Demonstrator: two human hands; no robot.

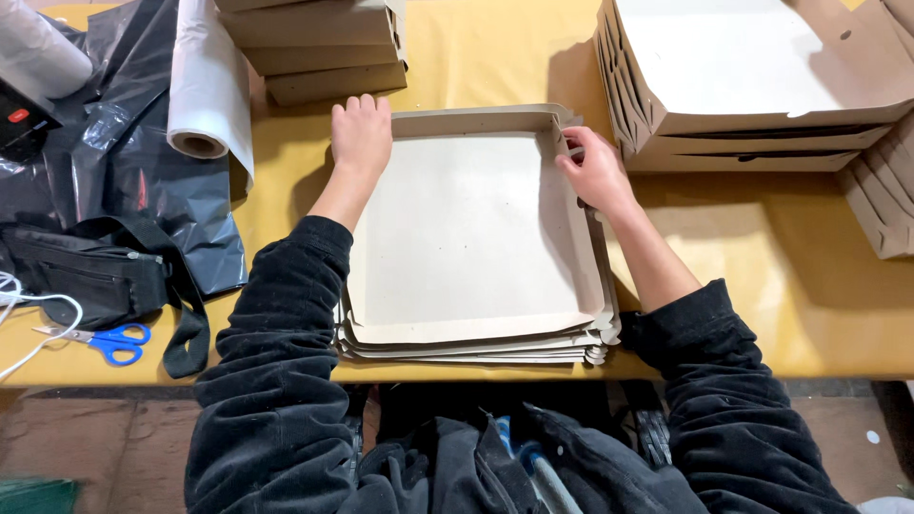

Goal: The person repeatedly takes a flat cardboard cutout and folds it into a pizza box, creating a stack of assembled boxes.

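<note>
A flat cardboard sheet [466,233] is being worked at the centre of the yellow surface [762,276], on top of a stack of like sheets [476,347]. Its far flap is raised along the 12 o'clock edge, and its 3 o'clock flap is lifted too. The left hand [361,133] is laid at the sheet's 11 o'clock corner, fingers bent over the raised far flap, pressing rather than gripping. The right hand [595,169] is closed on the flap at the 1 o'clock corner, pinched between thumb and fingers.

At 12 o'clock from the sheet, a pile of folded boxes [319,48] is stacked. At 2 o'clock, more open boxes [752,86] are nested together. At 10 o'clock, a roll of clear film [205,86] is lying on black plastic bags [143,181]. At 8 o'clock, a black pouch [90,276] and blue-handled scissors [109,341] are seen near the surface's edge.
</note>
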